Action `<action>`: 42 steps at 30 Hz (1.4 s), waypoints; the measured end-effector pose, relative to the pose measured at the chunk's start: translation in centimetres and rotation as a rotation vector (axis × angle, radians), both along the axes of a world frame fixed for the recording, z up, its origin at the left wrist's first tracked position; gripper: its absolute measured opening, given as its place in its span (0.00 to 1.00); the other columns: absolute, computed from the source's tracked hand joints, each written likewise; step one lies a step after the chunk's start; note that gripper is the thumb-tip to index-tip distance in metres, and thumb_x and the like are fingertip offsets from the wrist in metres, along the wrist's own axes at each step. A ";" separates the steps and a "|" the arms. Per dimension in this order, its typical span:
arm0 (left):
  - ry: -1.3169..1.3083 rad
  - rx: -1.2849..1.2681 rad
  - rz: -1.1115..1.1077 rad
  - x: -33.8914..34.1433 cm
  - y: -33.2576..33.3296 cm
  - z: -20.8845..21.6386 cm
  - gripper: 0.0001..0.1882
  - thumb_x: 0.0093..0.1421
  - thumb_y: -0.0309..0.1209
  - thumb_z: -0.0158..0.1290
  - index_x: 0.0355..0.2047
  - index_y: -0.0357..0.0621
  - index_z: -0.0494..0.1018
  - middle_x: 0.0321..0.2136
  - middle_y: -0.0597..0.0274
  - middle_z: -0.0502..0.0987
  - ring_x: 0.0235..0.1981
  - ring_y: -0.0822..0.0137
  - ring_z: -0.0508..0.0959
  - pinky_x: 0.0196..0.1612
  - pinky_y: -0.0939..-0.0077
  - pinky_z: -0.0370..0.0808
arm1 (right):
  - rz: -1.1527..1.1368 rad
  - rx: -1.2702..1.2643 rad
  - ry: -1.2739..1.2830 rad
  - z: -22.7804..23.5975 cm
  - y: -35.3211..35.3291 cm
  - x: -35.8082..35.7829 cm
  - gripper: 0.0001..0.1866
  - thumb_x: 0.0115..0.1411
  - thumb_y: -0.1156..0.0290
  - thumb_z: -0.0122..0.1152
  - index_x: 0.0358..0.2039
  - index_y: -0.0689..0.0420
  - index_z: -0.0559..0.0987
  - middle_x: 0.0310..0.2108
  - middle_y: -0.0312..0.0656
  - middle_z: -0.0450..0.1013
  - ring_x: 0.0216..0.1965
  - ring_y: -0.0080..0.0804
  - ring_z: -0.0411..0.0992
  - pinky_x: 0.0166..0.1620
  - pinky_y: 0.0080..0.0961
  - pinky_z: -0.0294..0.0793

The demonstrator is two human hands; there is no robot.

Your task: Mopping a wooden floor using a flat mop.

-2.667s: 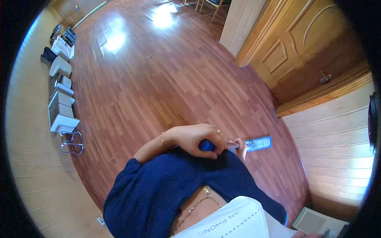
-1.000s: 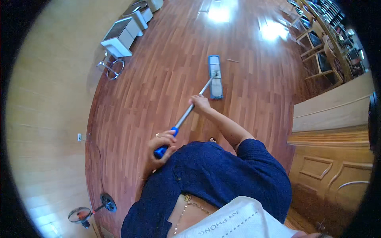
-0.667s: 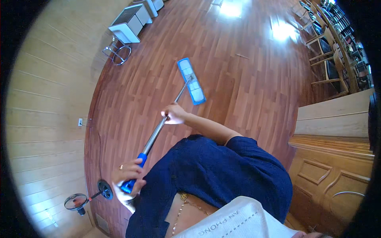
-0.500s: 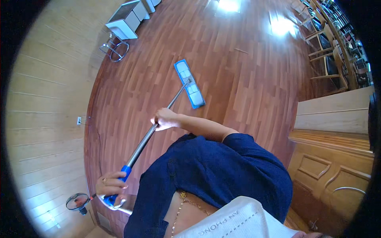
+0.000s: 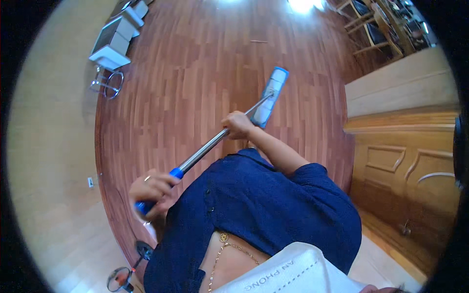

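Observation:
A flat mop with a blue-edged, pale rectangular head (image 5: 271, 97) lies on the wooden floor ahead of me, right of the middle. Its silver pole (image 5: 202, 152) slants down to the left, ending in a blue grip. My left hand (image 5: 154, 190) is wrapped round that grip, slightly blurred, with a ring on one finger. Farther along the pole, my right hand (image 5: 238, 125) is closed round the metal, its forearm reaching across in front of my body. The lower pole runs from that hand to the joint on the mop head.
A thin stick (image 5: 259, 41) lies on the floor beyond the mop. At far left stand a white-and-grey cabinet (image 5: 111, 46) and a metal-framed stool (image 5: 108, 84). Wooden chairs (image 5: 376, 34) are at far right, a wooden cabinet (image 5: 386, 161) nearer. A fan (image 5: 118, 279) stands at lower left.
The mop head has swung to the right and turned to slant the other way. Both hands have moved right and up with the pole, and the view has shifted over the room.

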State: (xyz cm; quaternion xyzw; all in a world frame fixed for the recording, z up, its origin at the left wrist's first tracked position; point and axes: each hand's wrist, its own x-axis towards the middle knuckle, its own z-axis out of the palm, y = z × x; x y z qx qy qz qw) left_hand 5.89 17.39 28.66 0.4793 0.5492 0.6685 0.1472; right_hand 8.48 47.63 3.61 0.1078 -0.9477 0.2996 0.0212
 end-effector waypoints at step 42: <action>0.113 -0.012 -0.536 -5.6 -1.3 5.3 0.11 0.44 0.31 0.59 0.13 0.46 0.67 0.12 0.60 0.74 0.21 0.58 0.81 0.25 0.71 0.71 | -0.471 -0.173 -0.187 3.1 -13.1 13.5 0.12 0.45 0.60 0.62 0.28 0.52 0.77 0.29 0.45 0.77 0.34 0.50 0.75 0.36 0.46 0.74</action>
